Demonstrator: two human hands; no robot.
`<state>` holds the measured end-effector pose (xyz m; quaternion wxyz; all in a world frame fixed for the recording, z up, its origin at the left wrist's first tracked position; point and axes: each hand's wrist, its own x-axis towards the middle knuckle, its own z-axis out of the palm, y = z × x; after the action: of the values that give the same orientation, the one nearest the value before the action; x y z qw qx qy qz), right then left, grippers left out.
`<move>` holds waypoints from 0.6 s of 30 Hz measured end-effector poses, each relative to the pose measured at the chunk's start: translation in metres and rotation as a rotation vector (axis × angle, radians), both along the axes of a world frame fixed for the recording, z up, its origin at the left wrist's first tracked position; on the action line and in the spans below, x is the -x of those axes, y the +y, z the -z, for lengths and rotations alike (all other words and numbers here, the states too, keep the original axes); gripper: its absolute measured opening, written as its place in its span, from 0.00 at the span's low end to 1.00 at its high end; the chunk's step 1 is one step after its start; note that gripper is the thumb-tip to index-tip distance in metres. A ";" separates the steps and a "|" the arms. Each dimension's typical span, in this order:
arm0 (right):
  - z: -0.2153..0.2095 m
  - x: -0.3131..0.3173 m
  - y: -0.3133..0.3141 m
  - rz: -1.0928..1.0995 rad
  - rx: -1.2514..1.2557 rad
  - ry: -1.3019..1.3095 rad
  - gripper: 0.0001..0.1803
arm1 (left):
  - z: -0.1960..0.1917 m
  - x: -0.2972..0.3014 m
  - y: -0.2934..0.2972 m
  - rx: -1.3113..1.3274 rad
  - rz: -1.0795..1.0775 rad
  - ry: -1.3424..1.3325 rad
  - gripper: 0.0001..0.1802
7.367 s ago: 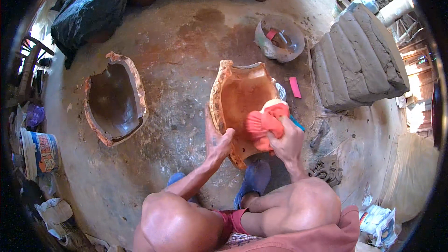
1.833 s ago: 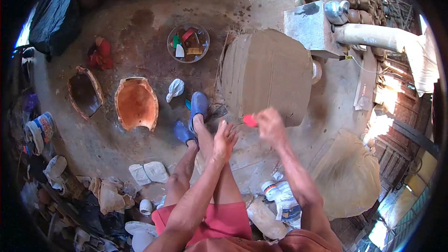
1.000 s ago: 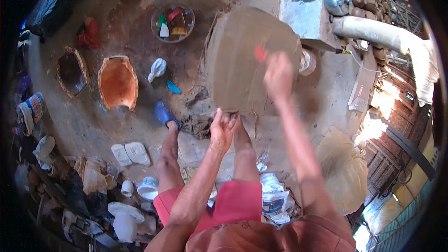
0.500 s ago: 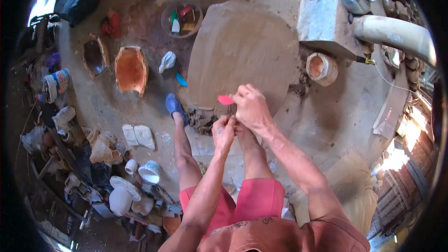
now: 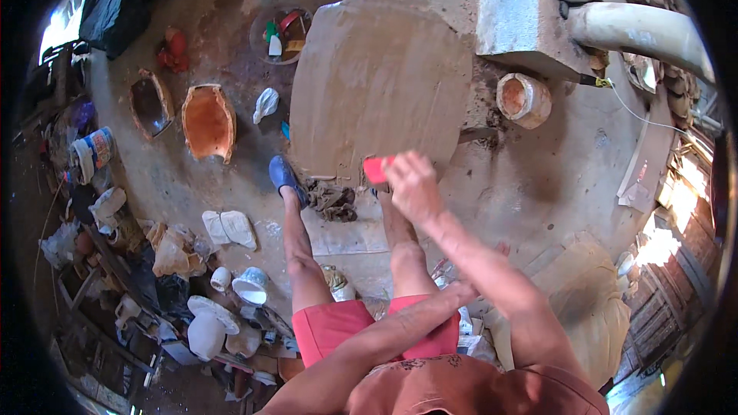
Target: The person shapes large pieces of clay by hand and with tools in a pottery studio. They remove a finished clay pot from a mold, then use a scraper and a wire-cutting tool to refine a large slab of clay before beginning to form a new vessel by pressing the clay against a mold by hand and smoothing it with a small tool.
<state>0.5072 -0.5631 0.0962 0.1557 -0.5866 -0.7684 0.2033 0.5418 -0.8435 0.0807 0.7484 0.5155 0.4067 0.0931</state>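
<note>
My right hand (image 5: pixel 415 186) is closed on a flat red scraper (image 5: pixel 374 170), over the near edge of a broad clay slab (image 5: pixel 384 84). The slab has a smooth brown surface with faint streaks and a rounded outline. My left arm crosses in front of my body, and my left hand (image 5: pixel 463 292) is at my right forearm, which hides most of its fingers. A dark heap of clay scraps (image 5: pixel 332 201) lies by the slab's near edge, beside my blue shoe (image 5: pixel 283 173). A small blue piece (image 5: pixel 285 130) shows at the slab's left side.
A round tub (image 5: pixel 278 54) of coloured tools stands left of the slab. Two open moulds (image 5: pixel 209 124) and a white cloth (image 5: pixel 266 105) lie farther left. On the right are a hollow block (image 5: pixel 524 100) and a large pale block (image 5: pixel 511 19). Pots and clutter line the lower left.
My left hand has moved from beside my right hand, rightward and back toward my right forearm. The right hand with the red scraper has shifted slightly. The view has moved a little.
</note>
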 end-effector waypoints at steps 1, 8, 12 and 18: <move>-0.010 0.005 -0.015 -0.036 0.104 0.015 0.11 | 0.002 0.002 -0.011 0.071 -0.068 -0.086 0.19; 0.004 -0.115 0.140 0.289 -0.248 -0.157 0.10 | -0.030 0.089 0.152 -0.300 0.394 0.120 0.17; 0.015 -0.162 0.180 0.123 -0.221 -0.111 0.09 | -0.016 0.179 0.192 -0.355 0.237 0.272 0.17; 0.006 -0.065 0.008 0.132 -0.005 -0.068 0.17 | -0.031 0.323 0.212 -0.111 0.028 0.494 0.16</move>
<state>0.5725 -0.5548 0.0901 0.1440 -0.6421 -0.7334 0.1706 0.2192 -0.6312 0.1112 0.5980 0.5687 0.5643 -0.0238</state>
